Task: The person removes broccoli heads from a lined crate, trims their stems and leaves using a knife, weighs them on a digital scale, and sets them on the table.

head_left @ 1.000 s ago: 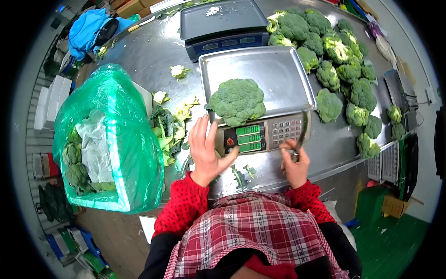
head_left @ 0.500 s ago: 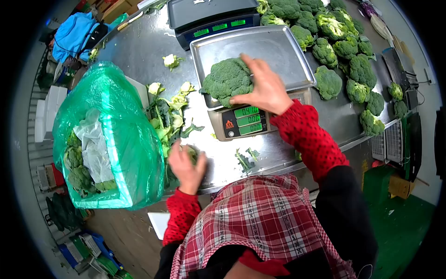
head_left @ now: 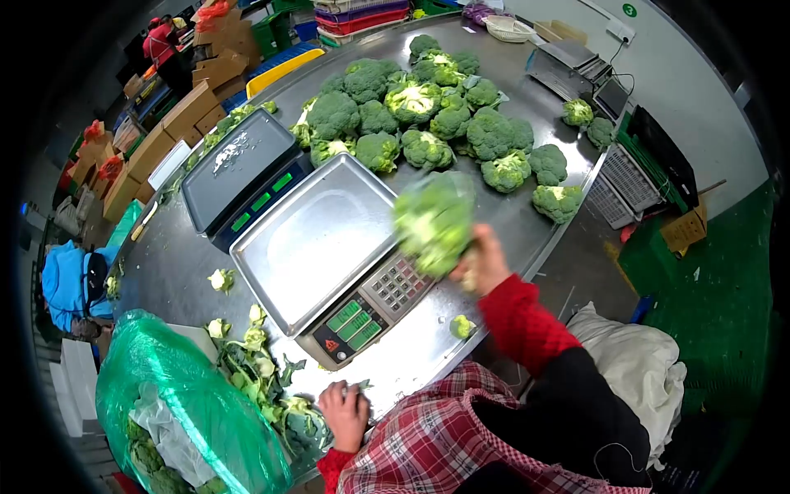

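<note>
My right hand (head_left: 485, 262) is closed around the stem of a broccoli head (head_left: 432, 224), which is blurred by motion and tilted with its pale underside showing. It hangs just off the right corner of a scale's steel tray (head_left: 309, 235), which has nothing on it. Below the tray are the scale's keypad (head_left: 398, 285) and lit green display (head_left: 354, 323). My left hand (head_left: 346, 413) rests open on the table edge, beside broccoli leaves and stem trimmings (head_left: 255, 370). To its left stands a green plastic bag (head_left: 177, 387) with broccoli inside.
A pile of broccoli (head_left: 411, 103) covers the far part of the metal table (head_left: 169, 272). Behind the steel tray stands a second, dark scale (head_left: 239, 165). A small broccoli piece (head_left: 462, 327) lies near the front edge. A white sack (head_left: 629, 362) is on the floor at right.
The broccoli has left the scale tray, and my right hand now grips a head by its stem to the right. My left hand has settled on the table edge. The view has turned.
</note>
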Action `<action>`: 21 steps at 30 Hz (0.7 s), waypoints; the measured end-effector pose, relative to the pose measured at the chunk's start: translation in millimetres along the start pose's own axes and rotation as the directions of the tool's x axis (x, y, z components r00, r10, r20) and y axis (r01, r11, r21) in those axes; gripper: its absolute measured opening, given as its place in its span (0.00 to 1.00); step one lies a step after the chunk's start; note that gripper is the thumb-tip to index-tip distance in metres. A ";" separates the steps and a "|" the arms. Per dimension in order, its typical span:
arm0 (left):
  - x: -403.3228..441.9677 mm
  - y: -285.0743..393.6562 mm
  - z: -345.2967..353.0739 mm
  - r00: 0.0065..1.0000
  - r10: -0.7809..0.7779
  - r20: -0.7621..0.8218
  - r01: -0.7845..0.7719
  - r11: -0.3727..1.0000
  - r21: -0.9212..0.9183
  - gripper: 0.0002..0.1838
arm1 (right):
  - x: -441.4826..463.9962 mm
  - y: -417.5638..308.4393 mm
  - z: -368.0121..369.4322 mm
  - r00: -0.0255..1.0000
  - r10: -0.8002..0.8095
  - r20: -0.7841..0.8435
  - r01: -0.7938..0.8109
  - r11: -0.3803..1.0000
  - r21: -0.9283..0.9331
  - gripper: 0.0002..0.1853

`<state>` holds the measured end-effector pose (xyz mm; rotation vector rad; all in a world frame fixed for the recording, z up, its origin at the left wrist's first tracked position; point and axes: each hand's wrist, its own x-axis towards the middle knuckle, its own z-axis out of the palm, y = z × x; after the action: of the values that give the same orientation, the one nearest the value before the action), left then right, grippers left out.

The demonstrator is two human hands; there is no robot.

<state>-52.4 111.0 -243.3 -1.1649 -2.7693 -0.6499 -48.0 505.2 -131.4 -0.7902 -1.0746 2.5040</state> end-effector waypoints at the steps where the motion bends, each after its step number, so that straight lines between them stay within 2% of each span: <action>1: -4.5 -11.2 1.3 1.000 -0.022 -0.016 0.023 0.999 0.045 0.16 | -2.6 -23.4 14.0 0.956 -0.080 -0.281 0.140 0.970 0.200 0.37; 2: -21.1 -22.0 -0.3 0.998 -0.055 -0.009 0.056 0.994 0.096 0.16 | 12.6 -36.8 -46.1 0.987 -0.138 -0.088 0.146 0.985 0.091 0.32; 3: -24.7 -23.9 -6.7 0.998 -0.069 0.009 0.067 0.993 0.092 0.16 | 27.9 -53.9 -72.5 0.919 -0.263 -0.293 0.274 0.962 -0.005 0.37; 4: -17.5 -18.3 -11.6 0.995 -0.096 0.034 0.093 0.992 0.089 0.17 | 47.4 -78.2 -88.9 0.868 -0.279 -0.411 0.332 0.941 0.064 0.28; 5: -8.9 -9.6 -16.7 0.999 -0.039 0.014 0.038 0.996 0.080 0.17 | 62.0 -94.2 -105.2 0.837 -0.354 -0.417 0.408 0.912 0.046 0.22; 6: 7.7 -2.5 -18.6 0.999 0.028 -0.022 -0.026 0.997 0.071 0.18 | 55.8 -115.3 -104.9 0.914 -0.345 -0.212 0.370 0.925 0.087 0.22; 7: 22.0 6.0 -16.5 0.997 0.079 0.004 -0.079 0.997 -0.008 0.19 | 49.1 -124.0 -90.2 0.861 -0.436 -0.261 0.447 0.894 -0.019 0.23; 8: 35.8 16.9 -11.5 0.991 0.136 0.008 -0.135 0.987 -0.089 0.20 | 36.6 -119.2 -75.1 0.857 -0.492 -0.155 0.480 0.870 -0.108 0.24; 9: 47.9 28.5 -6.3 0.981 0.180 0.073 -0.170 0.977 -0.126 0.20 | 25.1 -100.7 -70.6 0.857 -0.485 -0.176 0.414 0.850 -0.326 0.22; 10: 56.5 35.6 -1.2 0.973 0.204 0.107 -0.188 0.971 -0.147 0.21 | 22.2 -76.7 -60.4 0.859 -0.488 -0.155 0.348 0.779 -0.522 0.20; 11: 50.9 29.8 18.1 0.965 0.236 0.117 -0.222 0.968 -0.119 0.20 | 28.0 -48.7 -61.8 0.895 -0.441 -0.071 0.301 0.713 -0.633 0.20; 12: 44.9 15.6 41.0 0.964 0.235 0.128 -0.229 0.972 -0.058 0.19 | 46.8 -6.3 -84.3 0.792 -0.598 0.122 0.449 0.436 -0.780 0.21; 13: 35.3 4.9 45.4 0.982 0.173 0.075 -0.174 0.985 0.000 0.19 | 36.6 23.6 -82.0 0.864 -0.480 0.150 0.406 0.489 -0.772 0.23; 14: 22.1 -6.2 41.5 0.994 0.102 0.032 -0.103 0.993 0.063 0.18 | 20.3 42.7 -70.7 0.950 -0.310 -0.030 0.169 0.592 -0.788 0.22; 15: 8.2 -19.7 27.5 0.999 -0.011 0.047 0.005 0.993 0.122 0.16 | 5.8 60.9 -86.0 0.955 -0.295 -0.036 0.129 0.522 -0.843 0.21; 16: -1.8 -33.6 16.6 0.994 -0.093 0.057 0.083 0.984 0.160 0.15 | -4.7 72.1 -104.9 0.937 -0.338 0.092 0.256 0.480 -0.839 0.20; 17: -8.9 -45.6 5.7 0.989 -0.145 0.016 0.142 0.985 0.102 0.14 | -11.1 77.7 -106.9 0.931 -0.349 0.103 0.260 0.438 -0.861 0.19; 18: -12.7 -33.6 -43.5 0.978 -0.187 -0.089 0.192 0.980 0.053 0.14 | -13.1 73.5 -88.9 0.931 -0.311 0.192 0.302 0.358 -0.884 0.18; 19: 5.1 -18.0 -93.7 0.982 -0.073 -0.177 0.079 0.997 0.026 0.14 | -21.0 65.5 -65.5 0.948 -0.268 0.169 0.248 0.297 -0.922 0.17; 20: 19.7 -4.5 -137.5 0.967 0.037 -0.254 -0.035 0.999 0.014 0.15 | -10.2 71.7 -70.4 0.949 -0.244 0.201 0.276 0.333 -0.902 0.17; 21: 26.8 -5.9 -180.1 0.947 0.060 -0.314 -0.010 0.987 0.159 0.17 | -5.7 75.0 -58.3 0.936 -0.253 0.246 0.319 0.304 -0.898 0.17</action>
<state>-93.4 52.0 -75.8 -0.9773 -2.4726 -0.5510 -13.1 485.2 -217.7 -0.6337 -2.4854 1.3935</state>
